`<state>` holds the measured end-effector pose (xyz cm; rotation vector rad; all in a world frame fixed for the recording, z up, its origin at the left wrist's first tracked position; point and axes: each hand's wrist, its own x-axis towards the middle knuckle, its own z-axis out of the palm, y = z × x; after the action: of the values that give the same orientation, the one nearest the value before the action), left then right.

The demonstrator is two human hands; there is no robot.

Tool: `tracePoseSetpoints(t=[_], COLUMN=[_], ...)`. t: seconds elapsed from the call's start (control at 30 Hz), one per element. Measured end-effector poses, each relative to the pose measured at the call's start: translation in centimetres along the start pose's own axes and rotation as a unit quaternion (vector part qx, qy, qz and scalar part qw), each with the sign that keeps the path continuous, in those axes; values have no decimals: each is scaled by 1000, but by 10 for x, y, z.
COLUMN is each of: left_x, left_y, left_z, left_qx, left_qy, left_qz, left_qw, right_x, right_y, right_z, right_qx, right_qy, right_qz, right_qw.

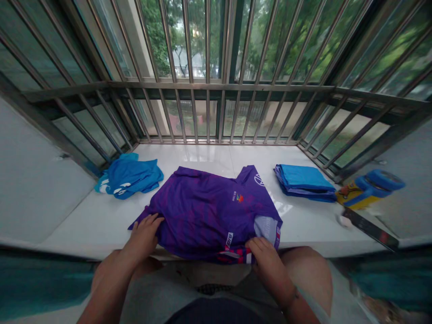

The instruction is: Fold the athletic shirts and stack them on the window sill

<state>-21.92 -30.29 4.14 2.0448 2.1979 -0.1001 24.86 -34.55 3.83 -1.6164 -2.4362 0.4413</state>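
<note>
The left hand (143, 238) lay on a purple sports jersey (209, 211) while the right hand (266, 263) held its hem, on a white sill (202, 155) between a crumpled blue shirt (128, 175) and folded blue shirts (303, 182).

Bare hands low in the shot, well apart: left hand (143, 236) palm-down, fingers (146, 221) spread a bit, right hand (265, 258) palm-down too, fingers (254, 246) curled over.

We look from the person's head, forward and down over both hands, the left hand (143, 236) and right hand (266, 263) close below us at the bottom edge, with the white window ledge (94, 225) and window grille (216, 85) beyond them.
</note>
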Motion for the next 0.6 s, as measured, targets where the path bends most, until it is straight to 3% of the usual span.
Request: tracePoseSetpoints(t=[0.13,0.3,0.37,0.47,0.6], left_x=[-2,57,94,148,196], left_y=[55,134,162,190,193], left_z=[-14,-26,-28,-30,-24], left_qx=[-96,-177,-150,-111,-89], left_qy=[28,93,82,70,51], left_qz=[142,289,290,241,179], left_qw=[985,936,942,962,978], right_x=[4,-8,-17,-31,-46], right_y=[-1,5,9,18,40], right_z=[-16,-26,-26,-27,-38], right_qx=[-3,-11,-12,-12,-47], right_qy=[-34,-36,-35,-31,15], right_qz=[-5,-11,-13,-11,11], right_qw=[999,999,999,999,999])
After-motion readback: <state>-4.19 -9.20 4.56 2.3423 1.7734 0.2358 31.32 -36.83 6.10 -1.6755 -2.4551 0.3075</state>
